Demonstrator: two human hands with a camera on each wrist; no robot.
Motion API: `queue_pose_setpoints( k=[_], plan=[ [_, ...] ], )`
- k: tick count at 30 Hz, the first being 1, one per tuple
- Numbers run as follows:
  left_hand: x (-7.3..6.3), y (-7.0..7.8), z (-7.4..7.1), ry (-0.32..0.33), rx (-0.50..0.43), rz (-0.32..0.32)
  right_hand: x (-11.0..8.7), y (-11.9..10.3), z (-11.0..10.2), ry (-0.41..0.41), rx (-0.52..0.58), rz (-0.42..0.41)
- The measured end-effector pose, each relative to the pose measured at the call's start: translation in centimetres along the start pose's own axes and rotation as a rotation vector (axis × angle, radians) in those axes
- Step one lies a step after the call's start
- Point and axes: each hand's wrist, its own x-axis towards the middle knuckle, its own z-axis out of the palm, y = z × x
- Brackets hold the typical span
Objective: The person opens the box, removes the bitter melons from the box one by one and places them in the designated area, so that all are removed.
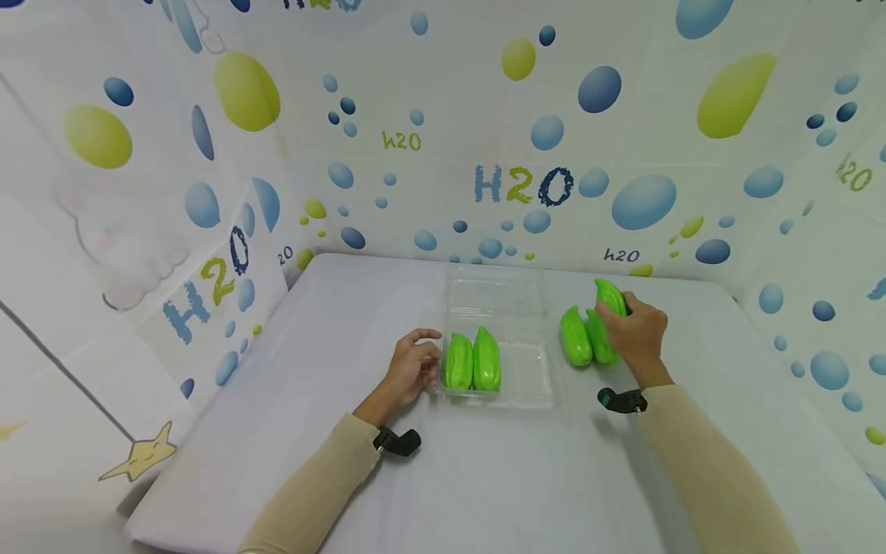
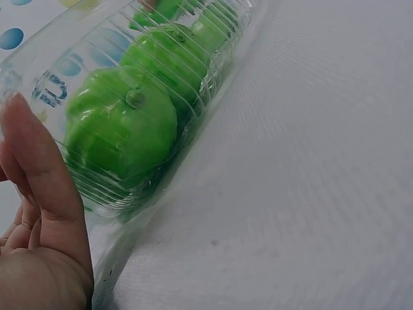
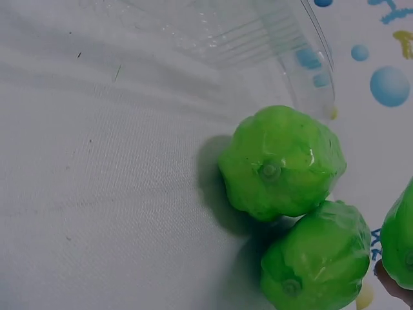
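A clear plastic box (image 1: 526, 377) with its lid (image 1: 494, 296) laid back stands mid-table. Two bright green, glossy, ridged vegetables with pointed tips, a left one (image 1: 459, 362) and a right one (image 1: 487, 360), lie side by side in its left part. My left hand (image 1: 413, 365) rests at the box's left wall, fingers loosely bent. To the right of the box, my right hand (image 1: 638, 331) grips a third green vegetable (image 1: 609, 294) above two more on the table, one nearer the box (image 1: 576, 337) and one partly hidden by the hand (image 1: 601, 338).
A white cloth covers the table (image 1: 484, 477). Behind it hangs a patterned curtain (image 1: 443, 192) with blue and green spots, which also closes off both sides. Each wrist wears a black band, one on the left (image 1: 398, 442) and one on the right (image 1: 621, 401).
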Motion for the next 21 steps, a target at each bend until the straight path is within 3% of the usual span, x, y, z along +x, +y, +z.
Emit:
queue_pose_setpoints(
  k=[8, 21],
  plan=[
    [0.1, -0.1, -0.2, -0.005, -0.005, 0.013, 0.3, 0.3, -0.6, -0.012, -0.012, -0.013],
    [-0.1, 0.2, -0.1, -0.025, -0.016, 0.003, -0.1, 2.4, -1.7, -0.113, -0.088, 0.126]
  ],
)
